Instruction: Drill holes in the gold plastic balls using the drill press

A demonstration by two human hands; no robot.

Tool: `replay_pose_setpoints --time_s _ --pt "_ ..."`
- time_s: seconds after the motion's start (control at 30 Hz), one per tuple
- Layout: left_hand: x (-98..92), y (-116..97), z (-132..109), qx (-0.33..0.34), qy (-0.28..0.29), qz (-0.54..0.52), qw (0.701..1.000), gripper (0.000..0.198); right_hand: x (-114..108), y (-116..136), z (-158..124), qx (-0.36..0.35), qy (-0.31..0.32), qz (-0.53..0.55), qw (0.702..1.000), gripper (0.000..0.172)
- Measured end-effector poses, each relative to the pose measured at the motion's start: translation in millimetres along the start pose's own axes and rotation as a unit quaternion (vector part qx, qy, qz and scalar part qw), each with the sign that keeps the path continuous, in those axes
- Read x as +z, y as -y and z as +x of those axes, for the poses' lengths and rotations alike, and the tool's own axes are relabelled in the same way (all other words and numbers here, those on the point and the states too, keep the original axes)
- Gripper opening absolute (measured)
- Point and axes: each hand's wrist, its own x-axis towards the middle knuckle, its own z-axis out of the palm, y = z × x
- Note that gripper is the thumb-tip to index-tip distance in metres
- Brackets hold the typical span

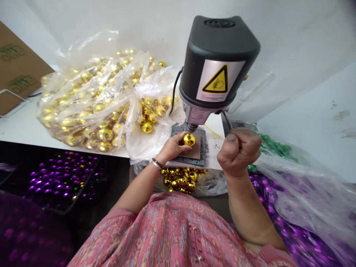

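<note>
My left hand grips a shiny gold faceted ball between thumb and fingers. The ball sits over a brown board on the grey base plate of a bench drill press. Right above the ball is the drill chuck; whether the bit touches it I cannot tell. To the right of the machine, my right hand is closed in a fist around the drill press lever, whose red end shows between the fingers.
A large clear bag of gold balls lies on the white table at left. More gold balls are in a bag below the table edge. Purple balls fill a dark crate at lower left; bagged purple and green balls lie right.
</note>
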Motion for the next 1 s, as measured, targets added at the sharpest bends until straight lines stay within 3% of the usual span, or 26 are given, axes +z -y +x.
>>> replay_pose_setpoints --time_s 0.33,0.47,0.63,0.8,1.0 --pt "-0.8 -1.1 -0.1 -0.008 0.001 0.001 1.0 0.066 10.1 4.1 -16.0 0.009 -0.036 0.041 0.998 0.007" --pt "0.3 1.2 -1.3 -0.018 -0.003 -0.002 1.0 0.069 6.1 9.1 18.3 0.078 -0.042 0.038 0.995 0.018" --pt "-0.9 3.1 -12.1 -0.003 0.001 -0.02 1.0 0.069 5.0 10.4 66.6 0.198 0.001 0.072 0.978 0.036" --pt "-17.1 4.9 -37.5 0.02 0.017 -0.031 0.999 0.069 8.2 8.9 67.5 0.23 -0.005 0.078 0.97 0.035" --pt "-50.8 8.8 -71.1 0.044 0.101 -0.001 0.994 0.066 9.4 8.6 63.6 0.237 -0.007 0.087 0.968 0.032"
